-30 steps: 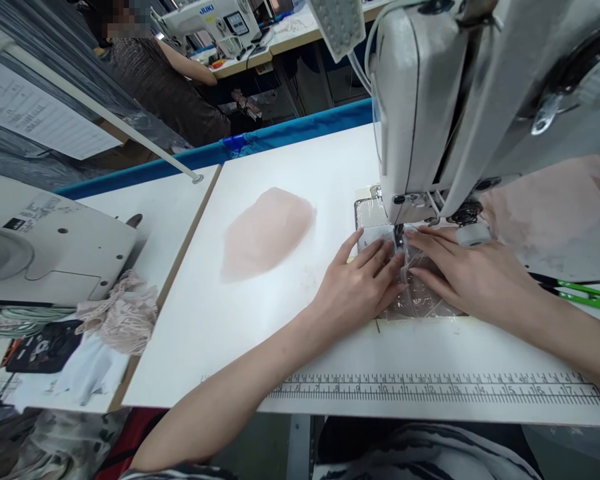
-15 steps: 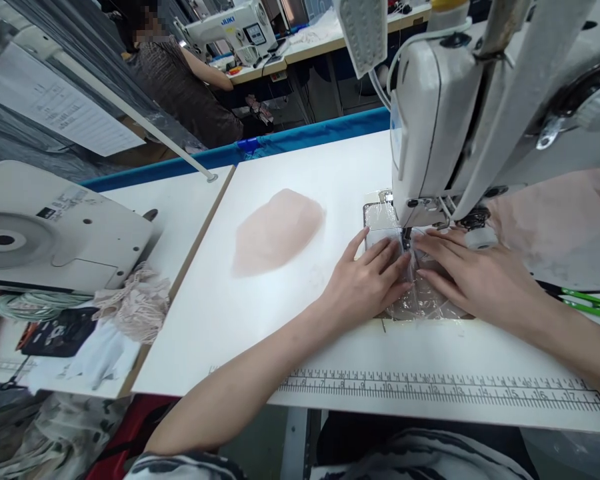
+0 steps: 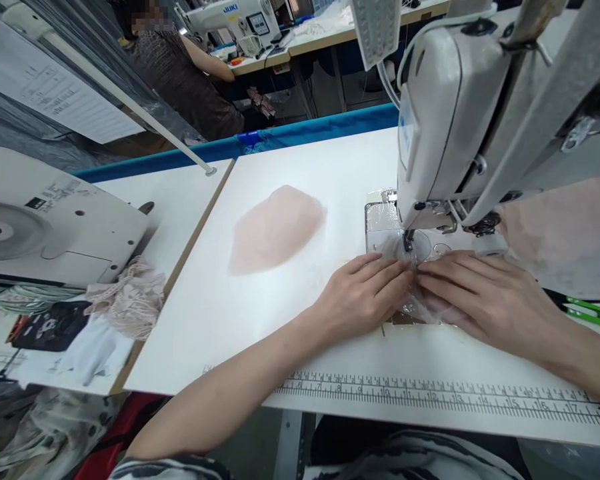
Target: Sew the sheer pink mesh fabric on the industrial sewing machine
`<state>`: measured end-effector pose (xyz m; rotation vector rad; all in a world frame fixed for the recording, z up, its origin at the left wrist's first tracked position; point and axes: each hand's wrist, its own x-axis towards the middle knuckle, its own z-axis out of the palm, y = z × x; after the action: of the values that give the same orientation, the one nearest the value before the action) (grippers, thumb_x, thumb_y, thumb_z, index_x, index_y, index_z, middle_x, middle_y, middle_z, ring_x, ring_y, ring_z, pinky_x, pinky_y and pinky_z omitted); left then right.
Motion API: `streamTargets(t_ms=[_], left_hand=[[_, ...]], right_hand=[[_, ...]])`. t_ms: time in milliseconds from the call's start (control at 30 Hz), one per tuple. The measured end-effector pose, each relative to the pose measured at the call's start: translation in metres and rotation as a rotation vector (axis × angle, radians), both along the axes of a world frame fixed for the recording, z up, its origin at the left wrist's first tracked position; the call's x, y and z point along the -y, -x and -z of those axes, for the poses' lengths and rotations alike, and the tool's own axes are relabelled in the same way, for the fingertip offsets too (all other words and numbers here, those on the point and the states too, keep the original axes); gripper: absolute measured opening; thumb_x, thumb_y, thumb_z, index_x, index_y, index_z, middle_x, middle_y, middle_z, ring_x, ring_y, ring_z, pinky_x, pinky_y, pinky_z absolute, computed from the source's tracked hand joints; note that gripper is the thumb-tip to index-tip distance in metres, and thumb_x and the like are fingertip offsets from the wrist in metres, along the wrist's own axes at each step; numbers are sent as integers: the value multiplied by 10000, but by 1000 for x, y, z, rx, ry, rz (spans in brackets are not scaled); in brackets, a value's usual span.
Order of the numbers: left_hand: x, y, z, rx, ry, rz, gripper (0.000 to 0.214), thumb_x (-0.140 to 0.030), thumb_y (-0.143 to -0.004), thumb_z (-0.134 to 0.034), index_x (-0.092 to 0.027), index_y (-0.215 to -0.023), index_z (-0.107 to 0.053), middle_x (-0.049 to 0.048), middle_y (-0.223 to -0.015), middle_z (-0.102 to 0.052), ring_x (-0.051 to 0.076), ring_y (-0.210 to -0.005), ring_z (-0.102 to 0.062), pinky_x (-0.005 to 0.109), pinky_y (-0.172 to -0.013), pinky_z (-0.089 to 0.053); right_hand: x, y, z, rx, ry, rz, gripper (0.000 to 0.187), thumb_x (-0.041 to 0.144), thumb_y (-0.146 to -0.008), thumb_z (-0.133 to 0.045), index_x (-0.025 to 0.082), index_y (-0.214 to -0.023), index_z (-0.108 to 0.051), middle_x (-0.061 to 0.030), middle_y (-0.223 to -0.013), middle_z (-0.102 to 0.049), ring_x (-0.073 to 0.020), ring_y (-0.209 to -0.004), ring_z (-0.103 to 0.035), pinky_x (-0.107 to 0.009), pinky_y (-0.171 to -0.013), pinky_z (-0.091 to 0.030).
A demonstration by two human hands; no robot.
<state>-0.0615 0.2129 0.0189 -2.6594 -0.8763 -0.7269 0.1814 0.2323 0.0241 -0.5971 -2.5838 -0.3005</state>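
Observation:
Just in front of the presser foot (image 3: 408, 241) of a white sewing machine (image 3: 430, 127), thin sheer fabric (image 3: 420, 309) is gathered between my hands. My left hand (image 3: 363, 297) grips its left side, fingers drawn together. From the other side my right hand (image 3: 485, 293) pinches the same fabric, its fingertips close to the left ones; the exact grip is partly hidden under the fingers. A flat pale pink fabric piece (image 3: 277, 230) lies on the white table to the left. More pink fabric (image 3: 563, 227) rests right of the needle area, under the machine arm.
A measuring scale (image 3: 430, 393) runs along the front table edge. Green-handled tool (image 3: 593, 313) lies at the right. On the left are another machine (image 3: 55, 227) and a bundle of pale strips (image 3: 130, 297). A co-worker (image 3: 185, 80) sits beyond the blue cloth edge (image 3: 325, 127).
Both hands have drawn back from the presser foot toward the front edge. Fingers that lay spread flat on the fabric are now closed together, and the fabric is bunched between them.

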Motion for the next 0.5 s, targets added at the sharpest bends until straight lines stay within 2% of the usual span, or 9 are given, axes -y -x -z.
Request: streamTargets(t_ms=[100, 267, 500], left_hand=[[3, -1, 0, -84, 9, -15, 295, -232, -1008, -522, -82, -1232, -641, 107, -1254, -699, 196, -1186, -669, 350, -1038, -552], [8, 1, -1, -159, 22, 2, 281, -176, -1002, -520, -55, -1216, -655, 120, -1255, -694, 204, -1204, -657, 370, -1100, -510], [7, 1, -2, -154, -4, 8, 268, -180, -996, -536, -57, -1192, -670, 111, -1227, -710, 214, -1177, -674, 390, -1094, -519]], right_hand=[[1, 1, -1, -32, -26, -80, 219, 80, -938, -544, 141, -1055, -719, -86, -1129, -751, -238, -1048, -701, -396, -865, -590], [4, -1, 0, -78, -1, -104, 188, 116, -938, -568, 145, -1029, -730, -77, -1079, -765, -226, -1018, -716, -413, -943, -589], [4, 1, 1, -106, 13, -107, 177, 112, -924, -582, 136, -1017, -731, -82, -1058, -770, -228, -1008, -720, -403, -918, -600]])
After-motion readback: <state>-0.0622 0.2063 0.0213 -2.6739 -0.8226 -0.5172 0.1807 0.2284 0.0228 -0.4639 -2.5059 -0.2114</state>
